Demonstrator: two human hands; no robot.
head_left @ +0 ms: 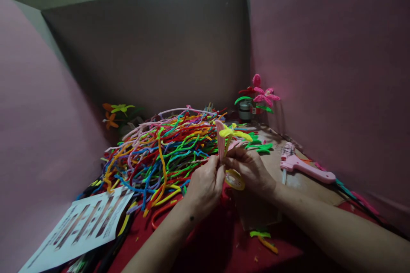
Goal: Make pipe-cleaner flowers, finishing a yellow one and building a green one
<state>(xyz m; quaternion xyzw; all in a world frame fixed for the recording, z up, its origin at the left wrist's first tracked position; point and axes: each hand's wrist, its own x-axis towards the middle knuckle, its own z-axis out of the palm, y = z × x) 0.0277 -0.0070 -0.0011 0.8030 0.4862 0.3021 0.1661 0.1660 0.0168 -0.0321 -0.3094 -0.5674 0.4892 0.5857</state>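
Observation:
In front of me my left hand (pixel 206 183) is closed in a pinch around the base of a pink pipe-cleaner petal (pixel 220 138) that stands upright. Beside the petal is a yellow pipe-cleaner flower (pixel 235 133) on a thin stem. My right hand (pixel 248 168) is closed too, its fingertips meeting the left ones at the lower part of the stem; which fingers bear the flower is partly hidden. Just below the right fingers is a yellow ring-shaped roll (pixel 235 180), possibly tape.
A heap of coloured pipe cleaners (pixel 173 153) spreads left of my hands. A pink glue gun (pixel 304 168) lies on cardboard (pixel 317 190) at the right. Finished flowers (pixel 266 97) stand at the back beside a small pot (pixel 245 111). A printed sheet (pixel 86 226) lies front left.

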